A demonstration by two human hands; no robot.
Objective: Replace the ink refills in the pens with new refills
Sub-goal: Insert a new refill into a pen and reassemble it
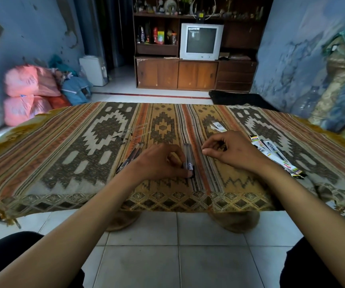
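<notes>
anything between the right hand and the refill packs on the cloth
Nothing visible. The right hand hovers beside the refill packs, which lie just to its right with only bare cloth between.

On the patterned cloth-covered surface point(63, 146), the left hand point(159, 161) rests on a clear pen point(189, 161), its fingers point(189, 173) pinching the pen's near end. More pens point(129, 157) lie just left of that hand. The right hand point(229, 150) hovers loosely curled beside it, with refill packets point(275, 154) scattered to its right.
</notes>
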